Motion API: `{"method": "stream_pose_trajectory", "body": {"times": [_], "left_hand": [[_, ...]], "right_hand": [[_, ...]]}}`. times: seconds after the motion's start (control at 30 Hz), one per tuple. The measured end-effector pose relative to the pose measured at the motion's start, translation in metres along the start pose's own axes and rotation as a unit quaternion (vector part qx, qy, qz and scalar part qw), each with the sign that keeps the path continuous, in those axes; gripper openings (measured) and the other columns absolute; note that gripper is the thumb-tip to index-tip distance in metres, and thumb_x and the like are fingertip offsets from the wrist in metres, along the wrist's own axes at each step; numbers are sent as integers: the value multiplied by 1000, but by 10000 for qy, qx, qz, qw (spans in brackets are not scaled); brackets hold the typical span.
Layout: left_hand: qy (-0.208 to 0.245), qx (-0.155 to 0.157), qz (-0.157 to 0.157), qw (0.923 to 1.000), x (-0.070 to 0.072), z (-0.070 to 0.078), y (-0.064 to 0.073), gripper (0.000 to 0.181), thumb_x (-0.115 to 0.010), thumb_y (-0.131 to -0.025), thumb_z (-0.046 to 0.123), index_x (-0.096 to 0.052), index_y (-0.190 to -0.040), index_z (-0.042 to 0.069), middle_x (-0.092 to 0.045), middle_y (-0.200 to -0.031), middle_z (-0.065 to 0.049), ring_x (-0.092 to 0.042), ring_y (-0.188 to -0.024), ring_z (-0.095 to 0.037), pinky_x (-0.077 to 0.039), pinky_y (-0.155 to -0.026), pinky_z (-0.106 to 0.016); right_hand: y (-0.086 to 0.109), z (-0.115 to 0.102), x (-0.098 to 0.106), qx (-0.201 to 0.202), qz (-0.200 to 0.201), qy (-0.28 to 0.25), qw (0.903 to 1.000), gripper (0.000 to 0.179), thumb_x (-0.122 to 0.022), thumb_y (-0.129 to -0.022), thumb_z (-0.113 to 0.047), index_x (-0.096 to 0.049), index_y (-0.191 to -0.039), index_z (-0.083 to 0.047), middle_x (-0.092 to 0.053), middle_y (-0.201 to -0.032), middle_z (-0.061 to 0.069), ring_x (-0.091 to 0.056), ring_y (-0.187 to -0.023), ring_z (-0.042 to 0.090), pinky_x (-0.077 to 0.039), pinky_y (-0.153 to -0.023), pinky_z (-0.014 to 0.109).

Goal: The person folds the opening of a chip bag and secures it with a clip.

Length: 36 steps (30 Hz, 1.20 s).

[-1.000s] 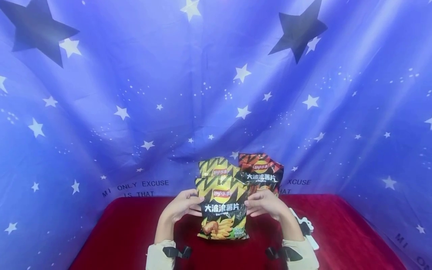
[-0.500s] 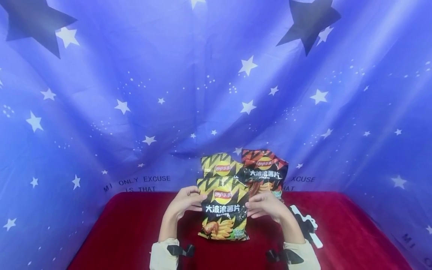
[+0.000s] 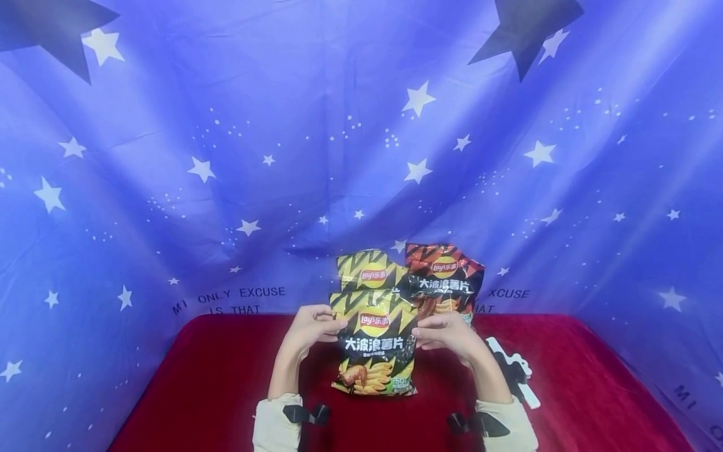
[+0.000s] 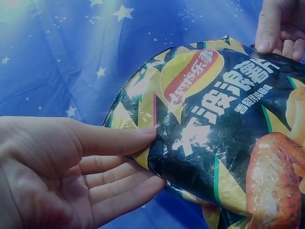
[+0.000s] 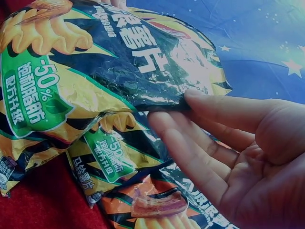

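Note:
A yellow-and-black bag of Lay's potato chips (image 3: pixel 374 351) stands upright in the middle of the head view, its printed front toward me. My left hand (image 3: pixel 309 329) pinches its left edge, thumb on the front and fingers behind. On the opposite edge my right hand (image 3: pixel 446 336) pinches the bag between thumb and fingers, plain in the right wrist view. Directly behind stands a second yellow chip bag (image 3: pixel 369 267), its lower part hidden by the first. A red-and-black chip bag (image 3: pixel 445 276) stands behind to the right, partly covered by my right hand.
A red cloth (image 3: pixel 226 376) covers the table. To the right of my right forearm lies a white-and-black object (image 3: pixel 514 370). Behind the table hangs a blue curtain (image 3: pixel 271 207) printed with stars. Black straps (image 3: pixel 307 414) circle both sleeves.
The head view has tilted down and shifted slightly, so the curtain's stars sit higher. Both hands keep their pinch on the front chip bag, which stays in nearly the same place.

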<state>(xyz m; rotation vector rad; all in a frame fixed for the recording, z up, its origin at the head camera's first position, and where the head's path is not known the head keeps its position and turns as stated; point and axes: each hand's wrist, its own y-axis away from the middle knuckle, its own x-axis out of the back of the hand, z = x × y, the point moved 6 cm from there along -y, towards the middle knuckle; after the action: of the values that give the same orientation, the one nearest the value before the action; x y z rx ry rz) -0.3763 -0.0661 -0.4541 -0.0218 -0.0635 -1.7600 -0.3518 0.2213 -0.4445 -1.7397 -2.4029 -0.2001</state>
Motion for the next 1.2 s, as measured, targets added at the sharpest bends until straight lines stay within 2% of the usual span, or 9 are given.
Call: {"method": "stream_pose_trajectory", "body": {"times": [0.17, 0.37, 0.53, 0.67, 0.8, 0.93, 1.03, 1.13, 1.2], "left_hand": [[-12, -85, 179, 9998, 1, 2, 1, 17, -78, -84, 0, -62, -81, -2, -70, -70, -1, -70, -69, -14, -63, -70, -40], [-10, -128, 510, 9986, 3, 6, 2, 30, -81, -80, -3, -54, -68, 4, -55, -58, 3, -65, -63, -13, -63, -71, -43], [-119, -149, 680, 9975, 4, 7, 4, 25, -82, -79, -2, -58, -71, 1, -65, -63, -1, -68, -65, -14, -63, -73, -47], [-213, -145, 797, 9965, 4, 7, 5, 26, -83, -79, -2, -58, -70, 1, -64, -62, -1, -69, -66, -16, -63, -73, -48], [-280, -158, 899, 9954, 5, 8, 4, 31, -83, -79, -3, -55, -68, 4, -55, -58, 2, -68, -64, -15, -63, -71, -46], [-341, -184, 966, 9946, 7, 9, 4, 42, -82, -78, -5, -45, -62, 9, -41, -54, 5, -61, -59, -12, -63, -71, -46], [-399, -224, 956, 9944, 7, 9, 5, 48, -81, -79, -5, -40, -60, 12, -35, -53, 6, -58, -57, -12, -63, -72, -46], [-419, -269, 889, 9948, 6, 11, 7, 44, -80, -80, -6, -43, -61, 10, -40, -54, 4, -57, -59, -11, -63, -73, -45], [-405, -319, 839, 9951, 5, 12, 8, 33, -79, -80, -7, -51, -65, 4, -51, -57, 0, -60, -62, -12, -63, -74, -43]], "right_hand": [[1, -1, 1, 46, 141, 76, 9999, 37, -73, -92, -8, -65, -114, 20, -78, -94, 16, -75, -78, 14, -63, -79, 42], [2, -3, 2, 124, 251, 83, 9996, 35, -73, -90, -4, -64, -112, 23, -78, -91, 18, -75, -76, 13, -63, -76, 39], [2, -5, 2, 197, 243, 167, 9994, 34, -74, -90, -4, -66, -110, 22, -77, -91, 23, -75, -75, 13, -63, -74, 37], [1, -6, 2, 215, 254, 214, 9992, 32, -74, -90, -4, -67, -110, 21, -77, -92, 23, -75, -75, 12, -63, -74, 38], [1, -7, 1, 260, 272, 229, 9990, 31, -73, -91, -3, -67, -109, 21, -76, -92, 24, -74, -74, 11, -63, -74, 38], [2, -8, 1, 316, 282, 280, 9987, 29, -73, -90, -3, -68, -108, 20, -75, -91, 27, -74, -74, 13, -63, -74, 39], [3, -8, 0, 338, 265, 361, 9984, 29, -74, -90, -4, -69, -107, 19, -75, -91, 26, -75, -75, 16, -63, -76, 44], [4, -8, 0, 351, 265, 479, 9979, 29, -74, -91, -6, -70, -108, 17, -76, -93, 23, -75, -77, 16, -62, -79, 47], [5, -8, 0, 360, 341, 530, 9974, 29, -75, -90, -7, -71, -109, 15, -75, -97, 20, -74, -79, 13, -62, -80, 45]]}}
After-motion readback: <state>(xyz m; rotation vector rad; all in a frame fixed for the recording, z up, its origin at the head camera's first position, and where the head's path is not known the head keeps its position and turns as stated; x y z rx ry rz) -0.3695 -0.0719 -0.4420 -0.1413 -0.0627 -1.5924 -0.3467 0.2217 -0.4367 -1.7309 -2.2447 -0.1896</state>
